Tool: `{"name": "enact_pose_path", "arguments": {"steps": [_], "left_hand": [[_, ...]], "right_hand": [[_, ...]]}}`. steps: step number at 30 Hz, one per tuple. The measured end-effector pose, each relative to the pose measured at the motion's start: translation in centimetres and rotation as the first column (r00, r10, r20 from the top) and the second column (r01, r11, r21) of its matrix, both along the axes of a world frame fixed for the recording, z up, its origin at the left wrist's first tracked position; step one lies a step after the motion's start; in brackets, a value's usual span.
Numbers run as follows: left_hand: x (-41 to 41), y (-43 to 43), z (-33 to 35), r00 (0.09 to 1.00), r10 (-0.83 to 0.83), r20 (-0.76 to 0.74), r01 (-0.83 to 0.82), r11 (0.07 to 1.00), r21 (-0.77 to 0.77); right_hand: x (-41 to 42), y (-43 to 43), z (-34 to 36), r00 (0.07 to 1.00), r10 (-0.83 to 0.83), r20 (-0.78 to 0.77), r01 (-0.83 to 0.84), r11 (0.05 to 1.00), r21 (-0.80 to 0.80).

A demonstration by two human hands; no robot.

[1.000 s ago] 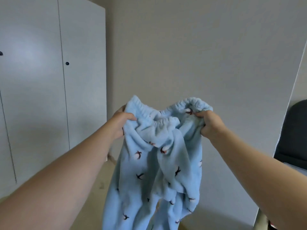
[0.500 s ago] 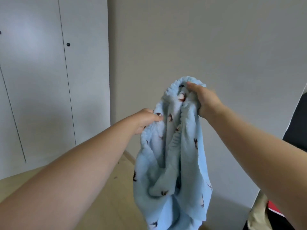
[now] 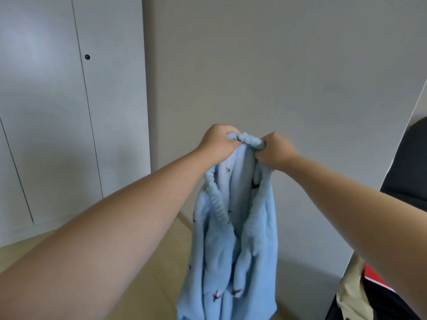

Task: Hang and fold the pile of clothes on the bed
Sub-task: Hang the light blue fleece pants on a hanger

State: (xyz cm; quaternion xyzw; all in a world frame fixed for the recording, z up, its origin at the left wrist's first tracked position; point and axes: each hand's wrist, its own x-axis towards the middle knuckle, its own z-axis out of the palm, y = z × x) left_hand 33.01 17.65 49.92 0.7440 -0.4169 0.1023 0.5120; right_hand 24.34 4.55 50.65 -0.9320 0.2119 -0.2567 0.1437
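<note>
Two bare hands hold up fluffy light-blue pyjama trousers (image 3: 233, 245) in mid-air before a plain grey wall (image 3: 277, 65). The left hand (image 3: 218, 144) and right hand (image 3: 276, 152), close together, each clench the ruffled elastic waistband (image 3: 246, 138). The soft fleece, dotted with small dark motifs, hangs in loose folds. A white wardrobe (image 3: 57, 112) with a round dark knob stands left.

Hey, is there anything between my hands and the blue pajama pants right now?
Nothing visible. The left hand and right hand both grip the waistband of the blue pants, which hang freely below them.
</note>
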Motion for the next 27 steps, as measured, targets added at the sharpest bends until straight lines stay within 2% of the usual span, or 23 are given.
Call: {"name": "enact_pose_path", "arguments": {"steps": [1, 3, 4, 6, 7, 8, 9, 11, 14, 15, 17, 18, 19, 20, 21, 23, 24, 25, 27], "left_hand": [[0.3, 0.2, -0.1, 0.985, 0.103, 0.135, -0.114, 0.990, 0.078], [1.4, 1.0, -0.1, 0.868, 0.293, 0.401, -0.397, 0.894, 0.206], [2.1, 1.6, -0.1, 0.822, 0.369, 0.433, -0.496, 0.837, 0.229], [3.6, 2.9, -0.1, 0.785, 0.502, 0.363, -0.611, 0.726, 0.316], [4.0, 3.7, -0.4, 0.774, 0.546, 0.322, -0.634, 0.672, 0.384], [4.4, 4.5, -1.0, 0.770, 0.569, 0.289, -0.636, 0.641, 0.429], [5.1, 5.0, -1.4, 0.767, 0.590, 0.250, -0.632, 0.631, 0.450], [5.9, 6.1, -2.0, 0.739, 0.661, 0.129, -0.644, 0.638, 0.423], [6.4, 6.7, -1.9, 0.709, 0.702, -0.064, -0.678, 0.705, 0.209], [6.1, 6.9, -1.9, 0.739, 0.665, -0.108, -0.641, 0.743, 0.192], [4.9, 6.6, -2.9, 0.820, 0.544, -0.180, -0.457, 0.810, 0.366], [4.5, 6.7, -3.4, 0.821, 0.523, -0.228, -0.401, 0.813, 0.423], [4.5, 6.8, -3.6, 0.806, 0.530, -0.264, -0.375, 0.802, 0.465], [4.7, 6.8, -3.7, 0.787, 0.551, -0.278, -0.399, 0.798, 0.451], [5.3, 7.0, -3.6, 0.774, 0.560, -0.296, -0.448, 0.814, 0.369], [5.4, 7.3, -3.6, 0.738, 0.548, -0.395, -0.508, 0.835, 0.209], [5.0, 7.3, -3.4, 0.737, 0.515, -0.438, -0.469, 0.856, 0.218], [4.6, 7.1, -3.5, 0.740, 0.482, -0.468, -0.410, 0.876, 0.255], [4.0, 6.7, -3.3, 0.707, 0.473, -0.525, -0.387, 0.881, 0.273]], "right_hand": [[0.0, -0.4, 0.0, 0.996, -0.042, 0.083, 0.047, 0.997, -0.055], [-0.1, -1.3, 0.1, 0.974, -0.132, 0.185, 0.166, 0.968, -0.187], [-0.3, -1.7, 0.1, 0.967, -0.185, 0.178, 0.227, 0.939, -0.257], [-0.5, -2.4, -0.2, 0.950, -0.309, 0.046, 0.306, 0.893, -0.329], [-0.7, -2.7, -0.6, 0.923, -0.376, -0.077, 0.332, 0.883, -0.331], [-0.9, -3.0, -1.1, 0.887, -0.423, -0.185, 0.352, 0.878, -0.323], [-1.0, -3.6, -1.5, 0.862, -0.451, -0.231, 0.376, 0.875, -0.306], [-1.1, -4.2, -1.7, 0.875, -0.453, -0.172, 0.408, 0.880, -0.243], [-0.9, -4.0, -1.5, 0.898, -0.399, 0.184, 0.426, 0.894, -0.142], [-0.8, -3.8, -1.3, 0.900, -0.395, 0.184, 0.414, 0.907, -0.078], [-1.0, -3.3, -1.5, 0.922, -0.381, -0.072, 0.386, 0.919, 0.080], [-1.2, -3.3, -1.8, 0.915, -0.376, -0.149, 0.398, 0.904, 0.157], [-1.3, -3.4, -2.1, 0.907, -0.395, -0.144, 0.419, 0.883, 0.214], [-1.3, -3.5, -2.4, 0.911, -0.410, -0.042, 0.408, 0.883, 0.233], [-1.3, -4.0, -2.7, 0.895, -0.428, 0.125, 0.384, 0.882, 0.272], [-1.4, -4.2, -2.8, 0.856, -0.459, 0.236, 0.357, 0.857, 0.373], [-1.6, -4.0, -2.6, 0.876, -0.449, 0.174, 0.339, 0.832, 0.440], [-1.6, -4.2, -2.7, 0.917, -0.398, 0.028, 0.336, 0.808, 0.484], [-1.9, -4.8, -2.6, 0.927, -0.353, -0.127, 0.360, 0.737, 0.572]]}}
